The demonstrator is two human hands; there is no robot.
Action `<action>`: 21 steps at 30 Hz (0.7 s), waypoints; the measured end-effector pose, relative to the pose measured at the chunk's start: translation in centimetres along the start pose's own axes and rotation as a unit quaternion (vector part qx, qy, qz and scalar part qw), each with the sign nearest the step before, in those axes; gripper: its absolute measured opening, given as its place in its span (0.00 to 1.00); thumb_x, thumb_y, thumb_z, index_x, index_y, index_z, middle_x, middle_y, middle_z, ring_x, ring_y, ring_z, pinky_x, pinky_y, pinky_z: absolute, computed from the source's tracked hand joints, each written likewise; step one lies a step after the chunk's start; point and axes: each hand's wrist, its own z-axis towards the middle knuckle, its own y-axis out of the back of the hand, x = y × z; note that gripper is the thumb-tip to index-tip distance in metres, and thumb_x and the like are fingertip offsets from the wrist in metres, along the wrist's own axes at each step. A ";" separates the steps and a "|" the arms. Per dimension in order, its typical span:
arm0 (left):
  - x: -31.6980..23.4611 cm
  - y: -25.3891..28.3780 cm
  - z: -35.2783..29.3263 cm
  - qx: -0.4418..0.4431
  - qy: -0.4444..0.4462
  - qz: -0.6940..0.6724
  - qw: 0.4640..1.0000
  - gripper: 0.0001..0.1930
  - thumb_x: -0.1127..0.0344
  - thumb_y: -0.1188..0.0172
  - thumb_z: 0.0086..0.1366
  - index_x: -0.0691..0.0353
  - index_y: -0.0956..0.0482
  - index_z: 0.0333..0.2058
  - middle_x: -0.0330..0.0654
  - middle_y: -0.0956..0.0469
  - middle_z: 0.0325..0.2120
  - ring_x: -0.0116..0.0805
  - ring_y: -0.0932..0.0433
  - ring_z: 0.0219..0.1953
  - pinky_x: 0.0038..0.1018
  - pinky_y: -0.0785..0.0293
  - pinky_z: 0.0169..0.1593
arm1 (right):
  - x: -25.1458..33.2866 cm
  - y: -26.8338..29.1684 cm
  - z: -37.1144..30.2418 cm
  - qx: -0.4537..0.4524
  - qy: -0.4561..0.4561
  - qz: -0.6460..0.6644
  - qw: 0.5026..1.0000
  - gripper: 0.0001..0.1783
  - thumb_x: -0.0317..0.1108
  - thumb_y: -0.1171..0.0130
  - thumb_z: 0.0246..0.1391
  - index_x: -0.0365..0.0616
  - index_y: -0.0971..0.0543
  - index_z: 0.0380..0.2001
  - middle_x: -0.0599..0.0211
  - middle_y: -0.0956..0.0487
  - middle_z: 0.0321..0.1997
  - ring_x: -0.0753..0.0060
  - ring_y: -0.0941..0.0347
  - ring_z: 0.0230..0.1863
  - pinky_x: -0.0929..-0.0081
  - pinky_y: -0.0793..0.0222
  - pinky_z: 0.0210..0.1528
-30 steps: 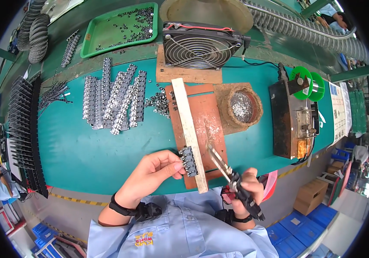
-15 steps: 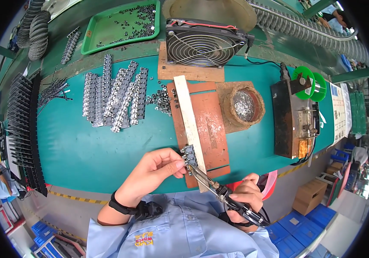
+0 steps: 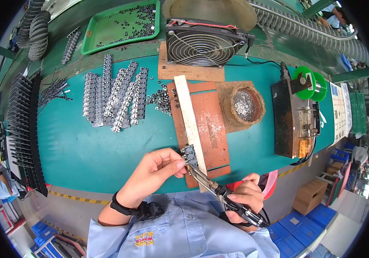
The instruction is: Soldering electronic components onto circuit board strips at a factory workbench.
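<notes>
My left hand (image 3: 156, 170) pinches the near end of a short strip of small circuit boards (image 3: 189, 154), thumb against the fingers. The strip lies against a pale wooden bar (image 3: 187, 107) on a reddish-brown board (image 3: 210, 133). Wrapped round the black handle of a soldering iron (image 3: 213, 185) is my right hand (image 3: 247, 198). A thin metal tube runs along the iron. Its tip reaches the strip beside my left fingertips; the exact contact point is too small to make out. Loose small metal parts (image 3: 161, 102) lie left of the board's far end.
Several board strips (image 3: 120, 94) lie piled at left, near a black rack (image 3: 36, 137). Behind stand a green tray (image 3: 122, 30) of small parts and a fan (image 3: 204, 45). To the right are a round pot (image 3: 245, 105), a metal box (image 3: 285, 120) and a green spool (image 3: 303, 81).
The soldering iron and my right hand have shifted very slightly. My left hand and the strip stay in place.
</notes>
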 end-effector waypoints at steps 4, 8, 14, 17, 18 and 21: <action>0.0 0.0 0.0 0.003 0.000 -0.002 1.000 0.06 0.68 0.47 0.61 0.66 0.28 0.29 0.37 0.26 0.24 0.24 0.27 0.30 0.19 0.31 0.37 | 0.0 0.0 -0.3 -0.035 -0.012 0.008 0.999 0.16 0.41 0.36 0.34 0.45 0.23 0.27 0.74 0.28 0.14 0.75 0.35 0.15 0.70 0.44 0.37; -0.1 0.0 0.0 0.005 0.001 0.001 1.000 0.06 0.68 0.47 0.61 0.66 0.28 0.29 0.37 0.26 0.24 0.24 0.27 0.29 0.19 0.31 0.37 | -0.2 0.1 -0.4 -0.049 -0.016 0.020 0.998 0.15 0.41 0.37 0.35 0.45 0.23 0.28 0.73 0.28 0.13 0.74 0.35 0.15 0.70 0.43 0.37; 0.0 0.0 0.0 0.002 -0.001 0.001 1.000 0.06 0.68 0.47 0.61 0.66 0.28 0.29 0.36 0.26 0.24 0.23 0.27 0.29 0.19 0.31 0.37 | -0.2 0.0 -0.3 -0.010 -0.017 0.015 1.000 0.15 0.40 0.36 0.35 0.45 0.23 0.28 0.74 0.28 0.13 0.74 0.34 0.16 0.71 0.43 0.37; 0.0 0.0 0.0 0.000 0.001 0.003 1.000 0.06 0.69 0.47 0.61 0.66 0.28 0.29 0.36 0.26 0.24 0.23 0.27 0.29 0.18 0.31 0.37 | -0.2 -0.1 -0.2 0.002 -0.017 0.016 1.000 0.15 0.40 0.36 0.35 0.45 0.23 0.28 0.74 0.28 0.13 0.75 0.34 0.16 0.71 0.42 0.37; 0.1 0.0 0.0 0.001 -0.001 0.003 1.000 0.06 0.69 0.47 0.61 0.66 0.28 0.29 0.36 0.26 0.24 0.23 0.27 0.29 0.18 0.31 0.36 | -0.2 -0.1 -0.2 0.002 -0.017 0.016 1.000 0.15 0.40 0.36 0.35 0.45 0.23 0.28 0.74 0.28 0.13 0.75 0.34 0.16 0.71 0.42 0.37; 0.1 0.0 0.0 0.002 -0.003 0.002 1.000 0.06 0.69 0.47 0.61 0.66 0.28 0.29 0.36 0.26 0.24 0.23 0.27 0.29 0.18 0.31 0.36 | -0.2 -0.1 -0.1 0.005 -0.016 0.012 1.000 0.16 0.40 0.36 0.35 0.45 0.23 0.28 0.74 0.28 0.13 0.75 0.34 0.16 0.71 0.42 0.36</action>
